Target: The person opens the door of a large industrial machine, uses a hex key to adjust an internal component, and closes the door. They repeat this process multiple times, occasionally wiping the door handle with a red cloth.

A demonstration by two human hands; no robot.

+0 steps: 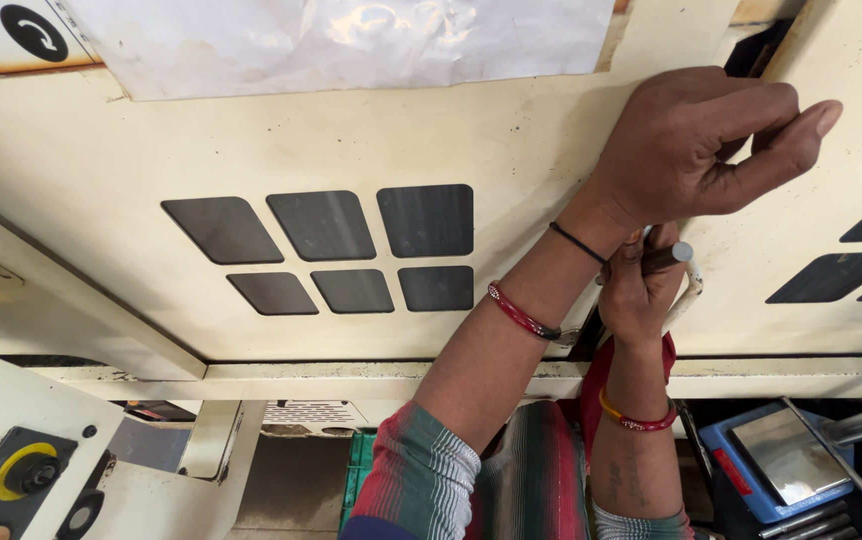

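**Two hands at the seam between the machine doors**

The person stands before a cream machine enclosure, and both hands work at the dark gap (pixel 751 50) between the left door panel (pixel 251 150) and the right door panel (pixel 811 230), right of centre in the frame.

The step in hand looks like the working of the door by its handle. The left hand (pixel 696 140), the higher one, is raised against the edge of the panel in the upper right; its fingers are curled loosely inward with the thumb stretched out toward the right edge, and whether anything lies inside that curl cannot be told. The right hand (pixel 641 285) sits just below it, closed around a pale handle (pixel 689 290) with a short dark metal stub at its top.

As a judgement, the next move calls for a firm pull or turn at the handle while the upper hand steadies or guides the panel edge, with fingers kept clear of the gap.

Both forearms rise from the bottom centre, the left one slanting up and right across the frame and the right one nearly vertical beneath it. Red bangles (pixel 526 318) ring both wrists, with a thin dark band on the left.

In the lower left sits a control block with a yellow-ringed knob (pixel 26 472); in the lower right lies a blue tray (pixel 781 465).
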